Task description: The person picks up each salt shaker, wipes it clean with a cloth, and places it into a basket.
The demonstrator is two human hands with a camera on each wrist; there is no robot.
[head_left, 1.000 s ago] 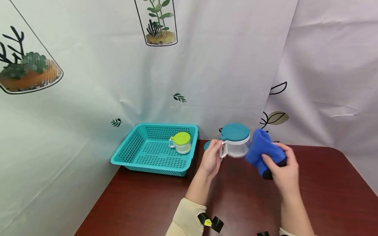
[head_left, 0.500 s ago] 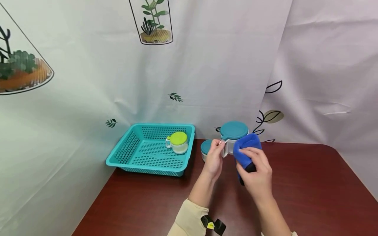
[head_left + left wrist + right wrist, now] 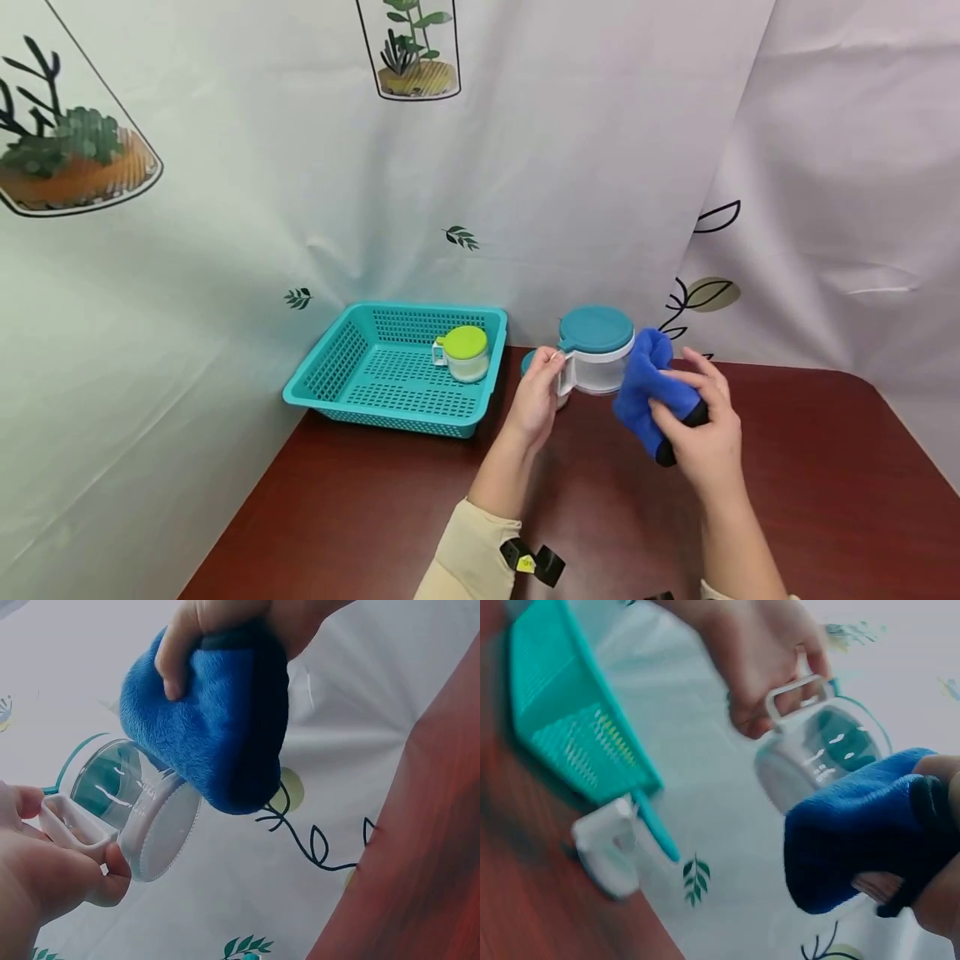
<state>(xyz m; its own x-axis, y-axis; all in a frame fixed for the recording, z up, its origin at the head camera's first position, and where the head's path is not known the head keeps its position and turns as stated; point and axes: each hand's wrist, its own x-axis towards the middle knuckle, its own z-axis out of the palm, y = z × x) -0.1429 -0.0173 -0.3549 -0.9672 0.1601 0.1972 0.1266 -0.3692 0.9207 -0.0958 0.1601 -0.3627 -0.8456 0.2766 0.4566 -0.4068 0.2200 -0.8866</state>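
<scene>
My left hand point(image 3: 534, 400) holds a clear seasoning jar point(image 3: 600, 372) by its white handle, raised above the table. The jar has a teal lid point(image 3: 596, 328) and is seen from its base side in the left wrist view. In my right hand point(image 3: 708, 429) is a folded blue cloth point(image 3: 651, 392) with black edging, gripped between thumb and fingers. The cloth lies at the jar's right side and overlaps its wall in the left wrist view; firm contact cannot be told. A smaller teal-lidded jar point(image 3: 607, 851) stands on the table, mostly hidden behind my left hand in the head view.
A teal perforated basket point(image 3: 390, 427) stands at the back left of the dark red table point(image 3: 360, 517). Inside it, near the right wall, sits a small jar with a lime-green lid point(image 3: 465, 342). A printed white curtain point(image 3: 570, 167) hangs behind the table.
The cloth has gone from the jar's right side across its front, then back to the right side. My left hand keeps hold of the handle. The head view has shifted slightly.
</scene>
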